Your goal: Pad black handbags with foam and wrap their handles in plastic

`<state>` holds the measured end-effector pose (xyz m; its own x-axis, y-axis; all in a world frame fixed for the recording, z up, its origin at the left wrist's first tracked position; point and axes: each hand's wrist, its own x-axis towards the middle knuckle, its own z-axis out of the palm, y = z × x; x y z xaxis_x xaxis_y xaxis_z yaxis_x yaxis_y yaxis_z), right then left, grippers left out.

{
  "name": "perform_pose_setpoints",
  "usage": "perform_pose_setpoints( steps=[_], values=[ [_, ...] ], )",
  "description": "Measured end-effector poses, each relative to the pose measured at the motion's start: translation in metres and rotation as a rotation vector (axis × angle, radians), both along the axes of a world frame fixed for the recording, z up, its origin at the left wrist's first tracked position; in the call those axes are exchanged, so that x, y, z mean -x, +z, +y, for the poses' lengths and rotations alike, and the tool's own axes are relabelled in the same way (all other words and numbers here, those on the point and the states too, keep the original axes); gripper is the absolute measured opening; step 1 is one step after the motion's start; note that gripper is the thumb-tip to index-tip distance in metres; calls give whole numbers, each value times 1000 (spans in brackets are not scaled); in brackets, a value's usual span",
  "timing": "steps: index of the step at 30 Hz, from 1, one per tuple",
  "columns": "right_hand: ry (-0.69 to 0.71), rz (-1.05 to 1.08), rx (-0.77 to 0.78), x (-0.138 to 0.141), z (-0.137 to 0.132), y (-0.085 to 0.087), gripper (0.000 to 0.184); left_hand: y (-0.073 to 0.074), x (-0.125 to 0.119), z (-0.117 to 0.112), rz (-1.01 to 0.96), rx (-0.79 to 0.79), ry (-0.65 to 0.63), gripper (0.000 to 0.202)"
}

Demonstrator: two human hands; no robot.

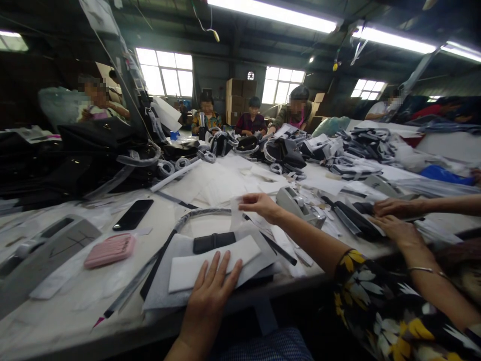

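Now left hand (214,286) splays on white padding (188,273) atop a black handbag (214,242), contents hidden; right hand (260,206) pinches translucent film (236,214)

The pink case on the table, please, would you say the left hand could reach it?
Probably yes: nothing covers the pink case, though the left hand would have to leave the white pad.

From here I read the white pad (184,275) as matt and foam-like, the sheet (161,297) as papery, the handle (190,214) as sheathed in shiny clear plastic, the phone (133,214) as glossy, the tape dispenser (73,245) as smooth grey plastic.
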<state>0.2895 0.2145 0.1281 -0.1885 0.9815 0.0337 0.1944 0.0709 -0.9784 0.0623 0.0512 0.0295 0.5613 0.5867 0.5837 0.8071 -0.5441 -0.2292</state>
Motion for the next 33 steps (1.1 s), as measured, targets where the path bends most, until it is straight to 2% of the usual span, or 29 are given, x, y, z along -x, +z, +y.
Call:
perform_pose_setpoints(
  steps=[3, 6, 9, 12, 16, 20, 25, 29, 32, 33],
  values=[
    [65, -12, -197, -10, -34, 3, 27, 0, 3, 4, 23, 3, -15, 60],
    [156, -194, -483, -18, -80, -2, 16, 1, 4, 7, 41, 6, -16, 59],
    [232, -392, -718, -23, -119, -16, 21, 1, 3, 8, 31, 16, -16, 56],
    [255, -525, -906, -27, -140, -38, 29, 2, 1, 8, 18, 27, -9, 53],
    [213, -582, -1013, -32, -144, -65, 35, 7, -3, 8, 32, 75, -6, 50],
    [240, -562, -1055, -41, -141, -81, 39, 15, -7, 11, 100, 95, -48, 48],
    [270, -548, -1079, -47, -139, -88, 39, 22, -9, 14, 130, 157, -102, 49],
    [268, -536, -1098, -46, -138, -91, 36, 31, -7, 8, 38, 329, -178, 57],
    [277, -508, -1099, -44, -138, -92, 37, 39, -11, 4, -108, 405, -132, 72],
    [284, -497, -1093, -44, -139, -91, 38, 39, -13, 3, -157, 401, -103, 70]
  ],
)
